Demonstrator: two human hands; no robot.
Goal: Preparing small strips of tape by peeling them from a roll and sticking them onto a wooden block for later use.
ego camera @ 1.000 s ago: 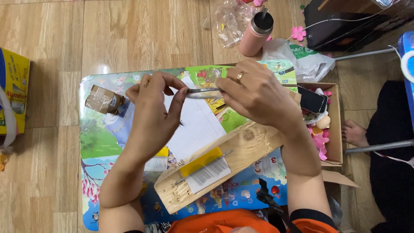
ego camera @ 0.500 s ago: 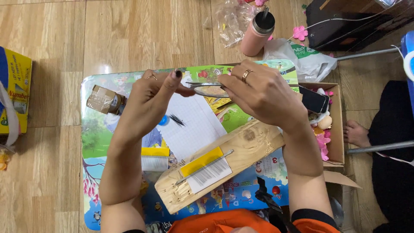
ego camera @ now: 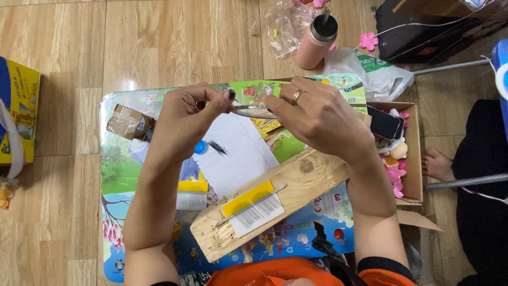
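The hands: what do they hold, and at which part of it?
Both hands, left and right, hold one thin metal tool, each pinching one end; its kind cannot be told.

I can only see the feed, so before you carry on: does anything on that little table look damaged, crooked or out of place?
Yes. The wooden block lies askew across the colourful table, and its near end is split and riddled with holes. A small dark tuft lies loose on the white paper. Both hands, left hand and right hand, hold a thin metal tool above it.
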